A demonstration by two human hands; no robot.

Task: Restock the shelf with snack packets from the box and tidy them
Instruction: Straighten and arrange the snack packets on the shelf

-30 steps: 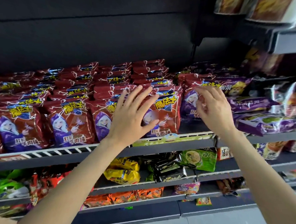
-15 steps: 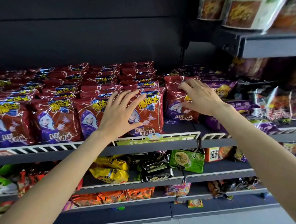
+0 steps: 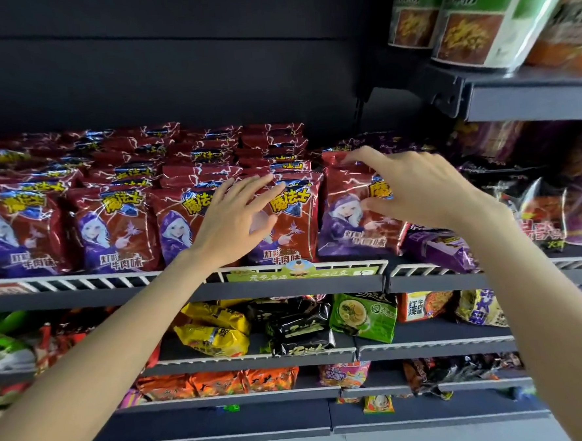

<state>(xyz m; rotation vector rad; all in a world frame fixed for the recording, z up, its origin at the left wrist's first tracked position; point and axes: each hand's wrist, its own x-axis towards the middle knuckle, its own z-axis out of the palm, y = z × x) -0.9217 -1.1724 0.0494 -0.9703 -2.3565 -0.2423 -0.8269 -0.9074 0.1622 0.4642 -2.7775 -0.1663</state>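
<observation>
Both hands up at the red snack packets [image 3: 113, 227], now further right along the row than a second ago. Left hand [image 3: 235, 220] spread flat, fingers straight and apart, laid against the face of the fourth front packet [image 3: 291, 227], holding nothing. Right hand [image 3: 413, 189] shifted from the purple packets [image 3: 438, 249] onto the end red packet [image 3: 350, 213], fingers curved over its top edge, thumb at its face — looks like a light pinch. Packets standing upright in rows behind the wire rail [image 3: 303, 270] of the shelf [image 3: 185, 291]. Probably tidying now, squaring the last column. No box in view.
</observation>
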